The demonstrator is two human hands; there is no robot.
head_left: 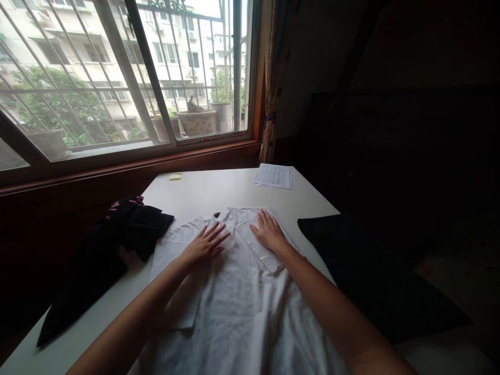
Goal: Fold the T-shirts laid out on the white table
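A white garment (234, 302) lies spread over the near part of the white table, with some wrinkles down its middle. My left hand (205, 245) rests on its upper left part, fingers apart, holding nothing. On a folded-over part at the upper right lies my right hand (269, 232), flat with its fingers stretched out and nothing in it. A sleeve-like flap of the garment shows below my left forearm. Both forearms cover parts of the cloth.
Dark clothing (105, 260) lies along the table's left edge. Another dark cloth (363, 271) hangs over the right edge. Papers (274, 176) and yellow notes (175, 176) sit at the far side of the white table (207, 190), below a barred window.
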